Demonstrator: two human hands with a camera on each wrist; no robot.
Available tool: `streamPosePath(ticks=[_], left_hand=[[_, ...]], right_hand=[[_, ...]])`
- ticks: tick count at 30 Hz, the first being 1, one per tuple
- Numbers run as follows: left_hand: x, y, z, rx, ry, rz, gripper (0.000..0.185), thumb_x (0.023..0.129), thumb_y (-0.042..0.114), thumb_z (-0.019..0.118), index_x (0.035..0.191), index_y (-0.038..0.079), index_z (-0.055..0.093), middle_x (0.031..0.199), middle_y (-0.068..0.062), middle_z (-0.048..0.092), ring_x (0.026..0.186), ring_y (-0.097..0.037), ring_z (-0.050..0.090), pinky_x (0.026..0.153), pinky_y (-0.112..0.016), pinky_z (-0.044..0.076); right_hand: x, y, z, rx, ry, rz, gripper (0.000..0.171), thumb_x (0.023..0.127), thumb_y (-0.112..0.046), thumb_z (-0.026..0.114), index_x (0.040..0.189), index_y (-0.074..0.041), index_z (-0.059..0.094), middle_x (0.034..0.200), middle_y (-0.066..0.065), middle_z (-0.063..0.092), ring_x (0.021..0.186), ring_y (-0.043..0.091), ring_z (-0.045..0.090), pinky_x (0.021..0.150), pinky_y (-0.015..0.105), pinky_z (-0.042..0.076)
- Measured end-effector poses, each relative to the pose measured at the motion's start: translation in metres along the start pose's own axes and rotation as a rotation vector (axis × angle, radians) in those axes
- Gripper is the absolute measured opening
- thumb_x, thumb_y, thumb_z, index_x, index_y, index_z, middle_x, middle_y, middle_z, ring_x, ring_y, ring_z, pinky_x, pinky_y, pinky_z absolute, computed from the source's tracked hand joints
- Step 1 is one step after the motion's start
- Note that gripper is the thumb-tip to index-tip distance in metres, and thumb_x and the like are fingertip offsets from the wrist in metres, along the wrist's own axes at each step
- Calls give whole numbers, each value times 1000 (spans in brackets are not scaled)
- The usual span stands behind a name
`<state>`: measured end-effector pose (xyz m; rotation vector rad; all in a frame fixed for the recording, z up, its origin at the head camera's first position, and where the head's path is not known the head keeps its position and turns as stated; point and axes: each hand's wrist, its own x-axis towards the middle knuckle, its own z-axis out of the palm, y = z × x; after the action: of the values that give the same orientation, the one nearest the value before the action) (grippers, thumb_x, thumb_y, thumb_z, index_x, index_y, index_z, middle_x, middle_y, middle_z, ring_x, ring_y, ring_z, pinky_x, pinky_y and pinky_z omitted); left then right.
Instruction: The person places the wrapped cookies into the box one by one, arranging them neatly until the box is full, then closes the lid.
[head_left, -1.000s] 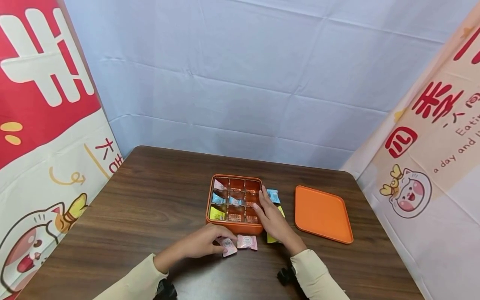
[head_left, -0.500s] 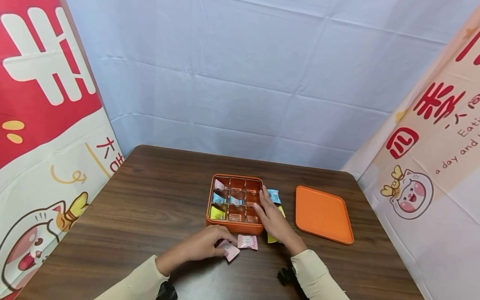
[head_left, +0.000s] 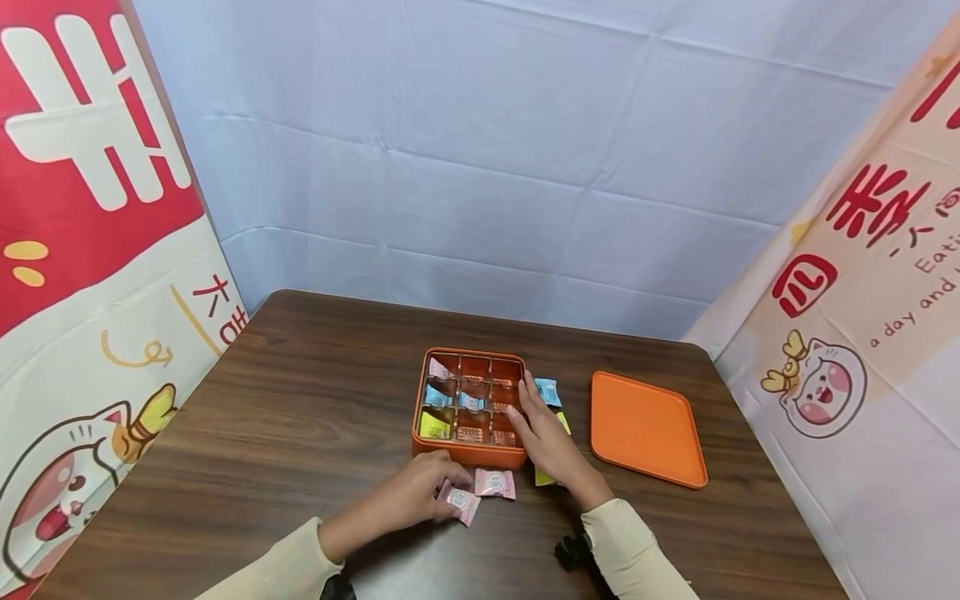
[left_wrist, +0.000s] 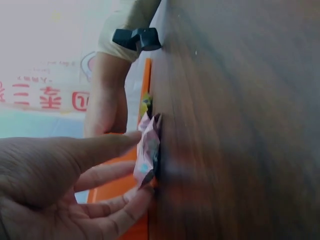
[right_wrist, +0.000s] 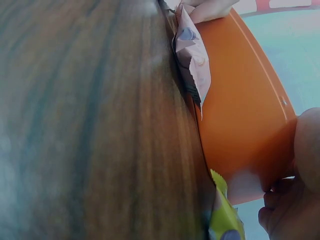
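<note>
My left hand pinches a pink wrapped candy at the table, just in front of an orange divided box. In the left wrist view, thumb and fingertips meet the edges of this candy. Against the box's right side rests my right hand, fingers extended and thumb over the rim. Another pink candy lies by the box's front wall. Inside the box, the left column holds pink, blue and yellow candies, and the centre compartment a blue candy.
An orange square lid lies to the right of the box. Between them are a blue candy and yellow candies, partly hidden by the right hand. The brown wooden table meets a pale cloth backdrop behind.
The pink candy at my left hand has shifted slightly toward the front and right and turned a little. My right hand and the box stay put.
</note>
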<state>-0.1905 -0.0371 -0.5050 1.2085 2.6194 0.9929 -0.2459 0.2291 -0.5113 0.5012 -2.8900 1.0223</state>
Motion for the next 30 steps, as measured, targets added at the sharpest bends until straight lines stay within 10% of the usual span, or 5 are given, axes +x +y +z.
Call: streamPosePath(ticks=[16,30], left_hand=[[-2,3,5,60,52,-53,31,69,15,93,94,10,76,78,6,54,73,-3,43,63,-19,38],[-3,-7,-5,-206,12,-75,25,74,-2,86,92,11,76,78,9,68,69,1,53,60,-19,46]], right_hand=[[0,-1,1,-6,9,-3,72,109,-51,36,162,-7,17,169,-4,-6,152,29,17,118,57,27],[0,-1,0,-10,3,6,71,109,-50,36,162,-8,16,169,-5,-6,152,26,16,119,55,27]])
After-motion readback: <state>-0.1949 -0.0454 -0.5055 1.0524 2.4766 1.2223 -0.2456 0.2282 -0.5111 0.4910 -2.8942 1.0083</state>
